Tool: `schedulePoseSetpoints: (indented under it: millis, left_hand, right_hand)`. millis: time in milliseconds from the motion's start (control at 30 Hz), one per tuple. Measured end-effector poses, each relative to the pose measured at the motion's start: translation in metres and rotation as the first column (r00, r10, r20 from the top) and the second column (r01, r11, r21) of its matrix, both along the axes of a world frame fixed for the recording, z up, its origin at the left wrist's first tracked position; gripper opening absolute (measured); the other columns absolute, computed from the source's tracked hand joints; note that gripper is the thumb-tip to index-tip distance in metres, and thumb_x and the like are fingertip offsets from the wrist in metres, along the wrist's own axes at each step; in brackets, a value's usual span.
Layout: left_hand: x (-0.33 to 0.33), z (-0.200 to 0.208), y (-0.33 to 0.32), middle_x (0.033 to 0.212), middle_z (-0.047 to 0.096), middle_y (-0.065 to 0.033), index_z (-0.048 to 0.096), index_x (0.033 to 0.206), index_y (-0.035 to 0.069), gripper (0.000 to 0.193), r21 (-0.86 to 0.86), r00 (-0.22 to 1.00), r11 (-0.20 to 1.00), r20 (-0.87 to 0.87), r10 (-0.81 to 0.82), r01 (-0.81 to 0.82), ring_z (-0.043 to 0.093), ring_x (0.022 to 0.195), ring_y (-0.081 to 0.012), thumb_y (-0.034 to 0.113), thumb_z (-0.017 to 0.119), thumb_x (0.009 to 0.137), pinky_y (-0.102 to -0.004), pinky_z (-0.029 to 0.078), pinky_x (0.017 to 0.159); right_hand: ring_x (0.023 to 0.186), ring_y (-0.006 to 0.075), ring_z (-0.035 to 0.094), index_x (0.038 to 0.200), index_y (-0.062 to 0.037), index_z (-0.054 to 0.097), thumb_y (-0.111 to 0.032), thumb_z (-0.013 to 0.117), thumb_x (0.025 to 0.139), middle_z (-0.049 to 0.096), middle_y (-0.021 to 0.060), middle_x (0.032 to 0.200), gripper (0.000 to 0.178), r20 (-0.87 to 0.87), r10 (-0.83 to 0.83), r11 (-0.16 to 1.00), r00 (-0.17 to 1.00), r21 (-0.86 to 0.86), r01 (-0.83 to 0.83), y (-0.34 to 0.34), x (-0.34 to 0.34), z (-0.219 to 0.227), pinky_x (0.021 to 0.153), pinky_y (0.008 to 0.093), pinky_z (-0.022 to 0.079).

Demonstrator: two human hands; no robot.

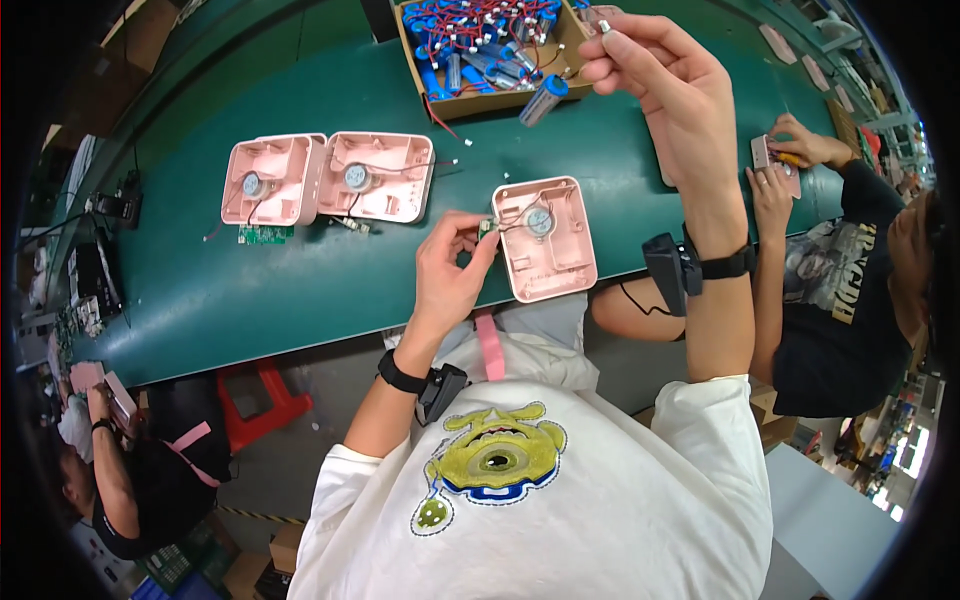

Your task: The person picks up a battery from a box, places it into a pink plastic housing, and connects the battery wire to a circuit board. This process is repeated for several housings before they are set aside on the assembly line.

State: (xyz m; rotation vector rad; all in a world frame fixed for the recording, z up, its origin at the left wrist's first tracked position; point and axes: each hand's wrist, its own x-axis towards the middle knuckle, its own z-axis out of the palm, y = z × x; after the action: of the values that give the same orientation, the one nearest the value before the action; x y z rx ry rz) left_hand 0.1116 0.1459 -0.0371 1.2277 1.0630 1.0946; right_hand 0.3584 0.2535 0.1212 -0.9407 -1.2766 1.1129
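My left hand (452,272) pinches a small green circuit board (487,227) between thumb and fingertips. The board is at the left rim of a pink plastic housing (560,262), which lies open side up near the table's front edge. Inside that housing is a round silver part (539,221) with thin wires. Raised at the far right, my right hand (672,85) pinches a small white connector (604,27). Below its fingers hangs a blue cylindrical battery (545,100), tilted, in front of the box; most of its lead is hidden.
A cardboard box (490,103) of blue batteries with red and black leads stands at the back. Two pink housings (318,205) sit to the left, beside a green board (265,235). Co-workers handle pink parts at right (790,165) and lower left (118,398). A red stool (262,405) stands below.
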Motion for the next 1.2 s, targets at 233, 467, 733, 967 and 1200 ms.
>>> schedulePoseSetpoints:
  millis: [233, 467, 733, 967, 1200]
  left_hand:
    - [0.005, 0.023, 0.018, 0.094, 0.070, -0.0061, 0.066, 0.111, -0.005, 0.020, -0.059, 0.998, 0.998, -0.058, -0.030, 0.026, 0.063, 0.079, -0.0088, 0.001, 0.075, 0.094, -0.0245, 0.051, 0.067]
    - [0.041, 0.062, 0.079, 0.092, 0.070, -0.0083, 0.068, 0.111, -0.003, 0.024, 0.005, 0.978, 0.985, -0.123, -0.169, 0.171, 0.063, 0.078, -0.0102, 0.007, 0.078, 0.091, -0.0248, 0.051, 0.066]
    - [0.061, 0.034, 0.086, 0.090, 0.067, -0.0052, 0.068, 0.111, -0.002, 0.023, 0.180, 0.989, 0.975, 0.045, -0.143, 0.133, 0.061, 0.077, -0.0093, 0.007, 0.078, 0.092, -0.0245, 0.051, 0.066]
    - [0.034, 0.017, 0.068, 0.090, 0.066, -0.0045, 0.069, 0.110, -0.002, 0.022, 0.151, 0.995, 0.985, 0.029, -0.092, 0.087, 0.060, 0.075, -0.0089, 0.003, 0.078, 0.091, -0.0245, 0.051, 0.066]
    - [0.025, 0.019, 0.057, 0.090, 0.065, -0.0042, 0.069, 0.109, -0.001, 0.020, 0.180, 0.994, 0.977, -0.048, -0.103, 0.110, 0.060, 0.074, -0.0091, 0.002, 0.077, 0.092, -0.0246, 0.050, 0.065]
  right_hand:
    - [0.079, 0.0131, 0.069, 0.122, 0.0058, 0.067, -0.007, 0.063, 0.105, 0.075, 0.0159, 0.104, 0.022, 0.105, 0.126, 0.987, 0.986, -0.112, -0.114, -0.035, -0.010, 0.018, 0.069, 0.0250, 0.055]
    - [0.067, 0.0096, 0.062, 0.119, 0.0050, 0.068, -0.007, 0.065, 0.104, 0.074, 0.0125, 0.098, 0.020, 0.040, 0.002, 1.000, 0.999, -0.001, -0.002, -0.031, 0.012, 0.056, 0.061, 0.0221, 0.049]
    - [0.064, 0.0115, 0.064, 0.107, 0.0041, 0.065, -0.006, 0.069, 0.100, 0.072, 0.0120, 0.088, 0.013, -0.430, 0.772, 0.616, 0.468, 0.685, -0.389, 0.035, -0.006, -0.004, 0.056, 0.0229, 0.051]
    - [0.065, 0.0084, 0.061, 0.118, 0.0041, 0.068, -0.008, 0.066, 0.104, 0.074, 0.0106, 0.097, 0.019, 0.118, 0.012, 0.999, 0.993, 0.051, -0.018, -0.027, -0.014, 0.028, 0.056, 0.0215, 0.046]
    - [0.066, 0.0066, 0.062, 0.118, 0.0031, 0.068, -0.008, 0.068, 0.102, 0.074, 0.0091, 0.097, 0.019, 0.106, 0.092, 0.992, 0.990, -0.101, -0.081, -0.030, -0.020, 0.017, 0.053, 0.0212, 0.045]
